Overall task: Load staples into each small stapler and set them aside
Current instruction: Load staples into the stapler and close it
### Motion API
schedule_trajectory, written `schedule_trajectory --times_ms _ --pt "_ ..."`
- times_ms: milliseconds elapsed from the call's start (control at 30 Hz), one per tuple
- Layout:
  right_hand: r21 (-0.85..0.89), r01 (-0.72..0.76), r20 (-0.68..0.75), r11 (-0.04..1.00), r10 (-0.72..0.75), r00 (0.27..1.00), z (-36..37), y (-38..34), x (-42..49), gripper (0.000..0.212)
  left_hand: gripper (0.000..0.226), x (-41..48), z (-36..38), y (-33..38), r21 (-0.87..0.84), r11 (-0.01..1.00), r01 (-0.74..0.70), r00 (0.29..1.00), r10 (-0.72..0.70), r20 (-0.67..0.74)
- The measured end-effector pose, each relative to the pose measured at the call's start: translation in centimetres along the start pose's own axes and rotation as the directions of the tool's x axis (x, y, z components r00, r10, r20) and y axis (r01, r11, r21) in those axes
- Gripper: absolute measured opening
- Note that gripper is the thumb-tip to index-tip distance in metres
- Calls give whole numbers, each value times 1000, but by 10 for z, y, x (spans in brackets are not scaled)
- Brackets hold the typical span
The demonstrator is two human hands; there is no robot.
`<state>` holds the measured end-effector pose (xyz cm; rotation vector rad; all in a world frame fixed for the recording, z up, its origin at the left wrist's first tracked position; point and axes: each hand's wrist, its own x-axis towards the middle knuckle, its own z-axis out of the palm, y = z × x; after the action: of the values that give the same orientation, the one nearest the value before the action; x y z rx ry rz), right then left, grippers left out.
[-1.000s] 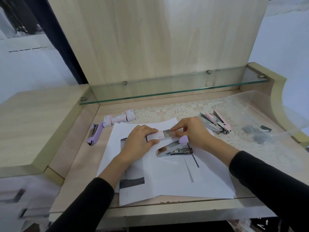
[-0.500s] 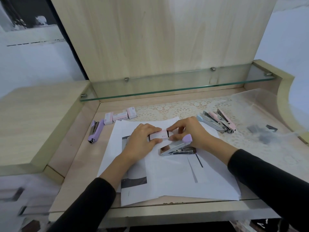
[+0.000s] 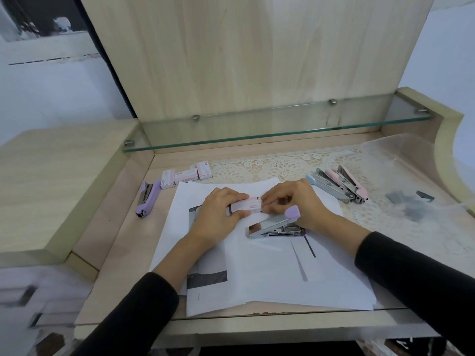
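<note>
1. Head view: the left hand (image 3: pixel 218 214) grips a pink-and-white staple box (image 3: pixel 246 206) from its left end. Its fingers (image 3: pixel 239 197) curl over the top, and the thumb lies along the near edge. The box sits low over the paper sheets (image 3: pixel 270 273) in the middle of the counter (image 3: pixel 115 240).
2. The right hand (image 3: pixel 295 201) pinches the box's right end between thumb and fingers (image 3: pixel 272 199). It shows nothing else in its hold.
3. Change noted: a second ago a grey stretch showed at the box's right end, like a tray or strip drawn out. Half a second ago only a dark sliver remained. Now that end reads white and the right fingers sit close against it. I cannot tell whether any staples came out.
4. The open stapler (image 3: pixel 275 226) lies where it lay before, on the paper just in front of the right hand. Its lilac top is raised and its chrome body is exposed.
5. Judgement: the step in hand is still getting staples out of the box, and this stapler is not yet loaded.
6. A closed lilac stapler (image 3: pixel 145 199) lies at the counter's left, probably set aside. A cluster of staplers (image 3: pixel 341 185) lies at the right, near loose staples (image 3: pixel 411 204). Three spare boxes (image 3: pixel 186 176) stand at the back left.
</note>
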<state>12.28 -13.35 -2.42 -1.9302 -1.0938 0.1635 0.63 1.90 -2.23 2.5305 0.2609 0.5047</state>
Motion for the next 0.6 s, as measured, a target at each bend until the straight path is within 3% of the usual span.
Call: schedule_trajectory --times_ms 167,333,467,600 --pt "3 5 -38 1000 -4 999 2 5 2 14 32 1 0 1 5 1000 -5 1000 5 5" --pt "8 71 31 997 -72 997 3 6 3 10 32 1 0 -1 24 1000 -14 1000 14 -3" --pt "-24 42 74 999 -40 996 2 2 4 8 34 2 -1 0 23 1000 -13 1000 13 21" --pt "11 -87 12 996 87 996 3 -4 1 11 36 2 -1 0 28 1000 -1 999 -1 39"
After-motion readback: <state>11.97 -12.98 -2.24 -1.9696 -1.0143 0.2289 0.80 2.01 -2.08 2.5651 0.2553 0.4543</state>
